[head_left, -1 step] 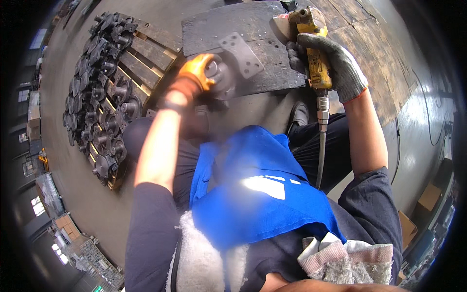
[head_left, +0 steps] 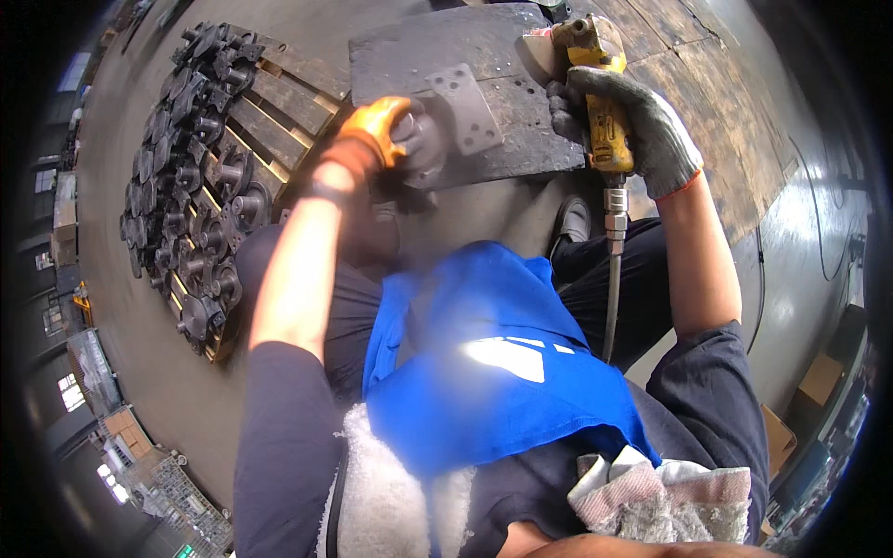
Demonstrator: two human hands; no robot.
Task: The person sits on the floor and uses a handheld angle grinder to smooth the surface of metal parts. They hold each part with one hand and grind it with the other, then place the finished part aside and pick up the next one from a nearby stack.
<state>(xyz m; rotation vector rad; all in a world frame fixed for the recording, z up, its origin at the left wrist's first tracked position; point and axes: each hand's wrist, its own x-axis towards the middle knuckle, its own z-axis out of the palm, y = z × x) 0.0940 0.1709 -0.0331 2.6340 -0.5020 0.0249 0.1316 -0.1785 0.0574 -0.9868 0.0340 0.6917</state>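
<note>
My left hand (head_left: 377, 132), in an orange glove, has its fingers closed around the round, shaft-like end of a dark metal part. A flat plate with several holes (head_left: 468, 116) extends from it over the dark board (head_left: 521, 153); blur hides exactly how the two join. My right hand (head_left: 642, 126), in a grey knitted glove, is wrapped round the body of a yellow air grinder (head_left: 609, 130). The grinder's head and disc (head_left: 541, 58) lie at the board's far right, apart from the metal part. A hose (head_left: 614, 302) runs from its metal coupling back towards me.
On the left, a wooden pallet (head_left: 270, 128) bears a dense pile of similar dark metal parts (head_left: 200, 177). Plywood sheeting (head_left: 721, 121) spreads to the right of the board. A thin cable (head_left: 819, 223) lies on the floor at right, with cardboard boxes (head_left: 823, 377) nearby.
The metal part has turned slightly clockwise under my left hand, and its holed plate stands a little steeper. My right hand and the grinder have hardly moved.
</note>
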